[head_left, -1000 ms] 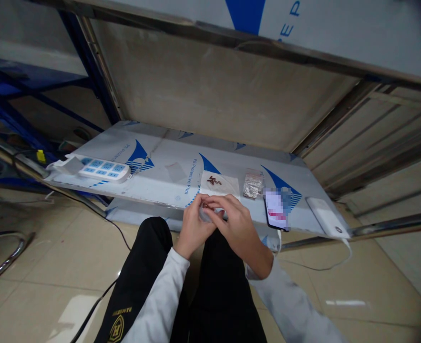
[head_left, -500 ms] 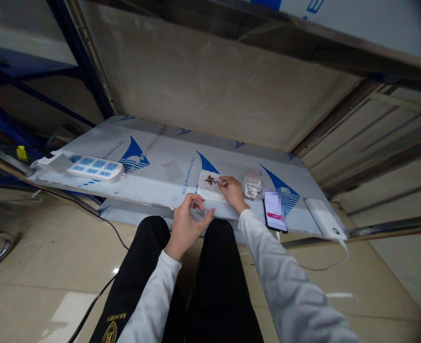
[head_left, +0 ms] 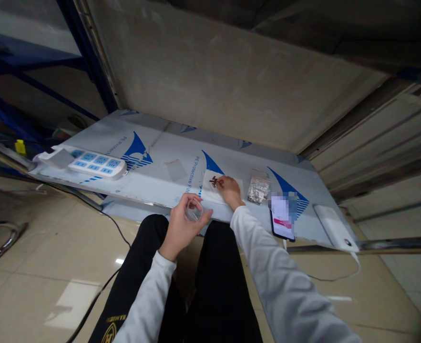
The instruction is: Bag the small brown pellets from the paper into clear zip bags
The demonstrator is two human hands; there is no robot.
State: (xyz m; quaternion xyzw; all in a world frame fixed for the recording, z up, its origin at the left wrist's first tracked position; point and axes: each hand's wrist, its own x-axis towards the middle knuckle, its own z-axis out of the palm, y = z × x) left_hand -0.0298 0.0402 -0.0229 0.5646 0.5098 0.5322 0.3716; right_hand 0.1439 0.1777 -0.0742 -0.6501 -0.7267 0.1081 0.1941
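My left hand [head_left: 183, 228] is curled around a small, clear, round plastic container [head_left: 195, 210] in front of the table's near edge. The container's round opening faces up toward me. To its right, my right hand [head_left: 231, 192] reaches over a white sheet of paper [head_left: 210, 194], with its fingertips pinched together at several small dark brown pieces [head_left: 213, 181]. Whether a piece is between the fingertips is hidden. Just right of that hand lies a clear zip bag [head_left: 258, 189] with silvery and brownish contents.
On the film-covered table [head_left: 156, 186] lie a phone [head_left: 282, 216] with a cable, a white power bank [head_left: 335, 227], a white-and-blue power strip [head_left: 97, 163] and a small flat clear bag [head_left: 175, 169]. A shelf [head_left: 321, 43] overhangs above; blue metal posts [head_left: 88, 62] stand left.
My right hand has shifted left relative to the paper, so its fingertips now meet the brown pieces. The left hand still holds the clear container. The whole view has turned slightly.
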